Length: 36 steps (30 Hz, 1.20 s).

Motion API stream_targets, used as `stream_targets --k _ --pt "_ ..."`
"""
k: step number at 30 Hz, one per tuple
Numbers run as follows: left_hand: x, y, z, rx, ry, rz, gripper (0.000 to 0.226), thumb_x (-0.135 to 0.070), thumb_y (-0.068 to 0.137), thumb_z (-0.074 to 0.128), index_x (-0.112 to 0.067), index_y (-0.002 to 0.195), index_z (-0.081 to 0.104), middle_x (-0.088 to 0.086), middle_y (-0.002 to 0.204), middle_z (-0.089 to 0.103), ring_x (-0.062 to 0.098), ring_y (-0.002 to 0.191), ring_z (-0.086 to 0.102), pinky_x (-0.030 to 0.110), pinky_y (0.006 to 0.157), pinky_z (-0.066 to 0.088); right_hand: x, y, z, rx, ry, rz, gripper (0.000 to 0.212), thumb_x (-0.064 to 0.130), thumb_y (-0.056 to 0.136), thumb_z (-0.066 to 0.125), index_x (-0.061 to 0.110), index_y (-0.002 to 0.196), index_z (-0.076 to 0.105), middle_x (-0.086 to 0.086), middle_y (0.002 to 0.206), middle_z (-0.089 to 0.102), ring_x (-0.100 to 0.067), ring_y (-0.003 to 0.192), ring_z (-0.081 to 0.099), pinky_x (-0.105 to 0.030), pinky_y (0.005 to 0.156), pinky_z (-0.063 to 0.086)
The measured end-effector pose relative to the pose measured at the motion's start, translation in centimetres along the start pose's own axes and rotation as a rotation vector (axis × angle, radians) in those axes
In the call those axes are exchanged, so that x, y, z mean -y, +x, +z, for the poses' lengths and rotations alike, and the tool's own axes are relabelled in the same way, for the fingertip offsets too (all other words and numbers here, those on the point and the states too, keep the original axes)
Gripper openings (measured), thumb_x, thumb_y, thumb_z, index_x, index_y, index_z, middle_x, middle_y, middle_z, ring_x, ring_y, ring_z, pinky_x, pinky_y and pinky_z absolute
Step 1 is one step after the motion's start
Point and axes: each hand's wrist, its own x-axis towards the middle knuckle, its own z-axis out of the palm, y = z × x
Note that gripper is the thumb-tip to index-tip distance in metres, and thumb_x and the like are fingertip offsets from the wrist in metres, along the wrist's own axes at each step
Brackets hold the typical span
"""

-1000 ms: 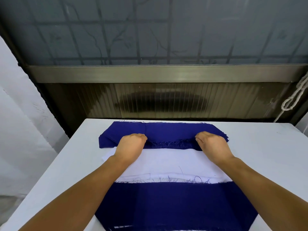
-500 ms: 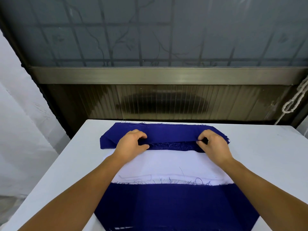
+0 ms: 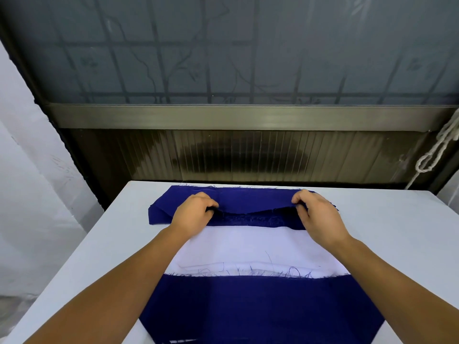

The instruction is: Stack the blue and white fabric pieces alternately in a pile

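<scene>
1. A person stands at the near edge of a white table with both bare forearms stretched forward over three bands of cloth — blue at the far end, white in the middle, blue again nearest the camera.

2. The left hand pinches the near edge of the top blue piece on the far blue stack. Its thumb and curled fingers are closed on the cloth.

3. The right hand grips the same edge farther to the right, fingers curled over it and thumb below.

4. Between the two hands the pinched edge is raised off the layers beneath, sagging slightly in the middle with a dark gap under it. Frayed blue edges show just below.

5. The far blue stack lies across the far part of the table, its left end sticking out past the left wrist and its right end past the right hand.

6. The white fabric lies flat just near of the blue stack and touches it; both wrists pass above it. Loose threads fringe its near edge.

7. A large blue piece covers the near part of the table — its far edge overlaps the white fabric and its near edge runs out of view.

8. Beyond the table are a ribbed dark panel, a metal rail and a frosted window with bars. A knotted white rope hangs at far right.
</scene>
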Motion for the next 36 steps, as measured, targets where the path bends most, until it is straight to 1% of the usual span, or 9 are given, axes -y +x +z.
stream_targets --k 5,10,13,18,22,25,30,32,36 --pt "0.2 -2.2 -1.1 -0.156 0.070 -0.048 0.021 -0.020 0.096 0.056 -0.025 0.112 0.070 -0.009 0.114 0.064 0.012 0.103 0.056 0.029 0.080 0.050 0.9 -1.6 -1.3 0.101 -0.013 0.066 0.027 0.007 0.094 0.054 0.020 0.115 0.064 0.008 0.113 0.065 -0.011 0.100 0.060 -0.022 0.084 0.048" --pt "-0.9 -8.1 -5.0 -0.308 0.173 0.174 0.012 -0.011 0.085 0.072 -0.016 0.096 0.075 -0.004 0.094 0.070 0.020 0.086 0.063 0.033 0.075 0.052 1.9 -6.6 -5.2 0.111 0.081 0.053 0.023 0.009 0.093 0.058 0.029 0.102 0.066 0.024 0.098 0.064 0.000 0.088 0.060 -0.012 0.076 0.044" --pt "-2.0 -12.3 -7.6 -0.324 0.147 0.294 0.011 -0.021 0.089 0.064 -0.019 0.090 0.074 -0.009 0.091 0.068 0.014 0.082 0.062 0.027 0.072 0.051 2.6 -10.3 -8.1 0.198 0.141 0.032 0.026 0.014 0.090 0.062 0.040 0.090 0.065 0.028 0.093 0.064 0.001 0.086 0.060 -0.011 0.074 0.043" --pt "-2.1 -17.2 -10.2 -0.039 0.054 0.232 0.019 -0.052 0.089 0.044 -0.043 0.090 0.061 -0.029 0.086 0.059 -0.005 0.080 0.056 0.016 0.067 0.045 2.2 -13.1 -11.2 0.496 0.304 0.142 0.022 0.024 0.088 0.066 0.045 0.094 0.067 0.017 0.089 0.071 -0.001 0.077 0.064 -0.013 0.070 0.047" --pt "-1.2 -17.3 -9.3 0.344 -0.016 0.117 0.008 -0.045 0.091 0.057 -0.039 0.090 0.060 -0.017 0.088 0.064 0.003 0.080 0.057 0.025 0.077 0.048 2.3 -12.7 -10.0 0.688 0.226 0.192 0.016 0.026 0.090 0.065 0.040 0.083 0.069 0.009 0.085 0.070 -0.007 0.074 0.062 -0.020 0.071 0.047" --pt "-1.5 -16.7 -8.5 0.223 0.127 0.088 0.009 -0.041 0.095 0.054 -0.038 0.097 0.062 -0.021 0.093 0.062 -0.002 0.086 0.055 0.020 0.079 0.045 2.7 -12.0 -9.1 0.548 0.209 0.219 0.017 0.022 0.092 0.063 0.032 0.080 0.068 0.006 0.078 0.069 -0.014 0.071 0.061 -0.025 0.069 0.047" --pt "-1.9 -17.5 -9.7 -0.295 0.035 0.227 0.012 -0.036 0.090 0.055 -0.033 0.087 0.066 -0.024 0.083 0.059 -0.001 0.078 0.055 0.019 0.066 0.045 2.8 -13.1 -9.0 -0.039 0.118 -0.036 0.018 0.019 0.092 0.059 0.035 0.085 0.065 0.022 0.088 0.066 -0.001 0.076 0.060 -0.009 0.067 0.043" --pt "-1.6 -18.4 -8.8 -0.332 0.009 0.297 0.022 -0.038 0.089 0.051 -0.026 0.087 0.069 -0.021 0.089 0.060 0.001 0.081 0.055 0.018 0.070 0.043 2.1 -14.0 -8.0 -0.134 0.042 -0.201 0.024 0.029 0.098 0.047 0.026 0.087 0.068 0.020 0.093 0.065 0.002 0.084 0.059 -0.005 0.076 0.039" --pt "0.0 -20.9 -4.5 -0.233 0.050 0.406 0.044 -0.044 0.098 0.041 -0.021 0.080 0.074 -0.010 0.098 0.066 0.004 0.090 0.057 0.020 0.080 0.044 -0.4 -16.9 -4.4 -0.093 -0.125 -0.404 0.051 0.030 0.101 0.034 0.011 0.078 0.076 -0.001 0.094 0.071 -0.010 0.095 0.056 -0.017 0.094 0.036"
